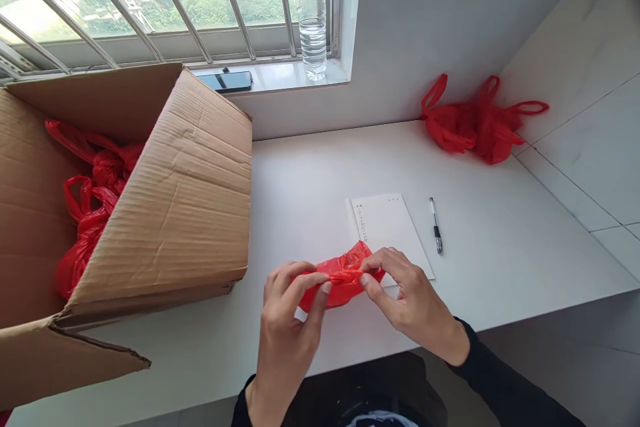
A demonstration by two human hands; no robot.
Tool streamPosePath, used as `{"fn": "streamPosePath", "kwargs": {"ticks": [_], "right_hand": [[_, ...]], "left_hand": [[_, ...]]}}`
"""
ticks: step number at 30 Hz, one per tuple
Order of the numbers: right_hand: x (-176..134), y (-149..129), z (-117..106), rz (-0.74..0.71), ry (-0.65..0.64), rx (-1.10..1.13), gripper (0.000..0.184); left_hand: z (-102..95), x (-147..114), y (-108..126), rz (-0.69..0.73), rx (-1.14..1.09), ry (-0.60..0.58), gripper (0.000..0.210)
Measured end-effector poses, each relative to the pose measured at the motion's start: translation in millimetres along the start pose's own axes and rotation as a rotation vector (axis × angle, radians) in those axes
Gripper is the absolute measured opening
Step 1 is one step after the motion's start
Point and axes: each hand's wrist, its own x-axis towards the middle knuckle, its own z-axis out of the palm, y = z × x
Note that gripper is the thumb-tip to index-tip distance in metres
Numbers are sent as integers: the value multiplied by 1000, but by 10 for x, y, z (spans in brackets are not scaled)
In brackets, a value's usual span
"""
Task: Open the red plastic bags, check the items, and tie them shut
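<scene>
A red plastic bag (pixel 345 267) is pinched between my two hands near the front edge of the white counter. My left hand (pixel 293 320) grips its left part with thumb and fingers. On the other side, my right hand (pixel 405 293) pinches the bag's gathered plastic. What the bag contains, if anything, cannot be made out. Just behind the bag lies an open notebook (pixel 385 220) with small writing down its left side, its lower part covered by the bag and my right hand. To the notebook's right rests a pen (pixel 436 227) with a black grip.
On the left stands an open cardboard box (pixel 200 193) with several knotted red bags (pixel 95 213) inside. More red bags (pixel 473 123) sit in the far right corner against the wall. A phone (pixel 227 82) and a water bottle (pixel 313 20) are on the windowsill.
</scene>
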Motion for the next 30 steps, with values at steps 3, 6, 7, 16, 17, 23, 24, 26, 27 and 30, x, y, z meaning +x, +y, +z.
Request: {"fn": "streamPosePath", "kwargs": {"ticks": [3, 6, 7, 16, 17, 23, 24, 26, 27, 30], "right_hand": [[-53, 9, -72, 164, 69, 35, 8], [-77, -15, -101, 227, 64, 86, 17], [-71, -37, -87, 203, 44, 91, 28], [-49, -26, -70, 210, 56, 177, 14], [-67, 3, -100, 245, 84, 214, 15], [-116, -7, -121, 286, 36, 388, 25], [-115, -29, -111, 286, 26, 414, 26], [-110, -59, -111, 289, 29, 453, 26], [-107, -61, -124, 289, 47, 463, 26], [-93, -24, -214, 302, 182, 461, 28]], "left_hand": [[-69, 18, -83, -138, -52, 127, 7], [-87, 11, -95, -197, -63, 169, 7], [-76, 8, -73, -186, -65, 147, 7], [-113, -18, -102, -136, -24, 167, 5], [-138, -24, -124, -196, -57, 199, 2], [-129, -42, 7, -137, -46, 174, 37], [-120, -44, 41, -96, -29, 140, 43], [-135, -54, 82, -62, -38, 88, 37], [-162, -63, 88, -88, -66, 92, 27], [-312, -113, 72, -314, -186, 143, 12]]}}
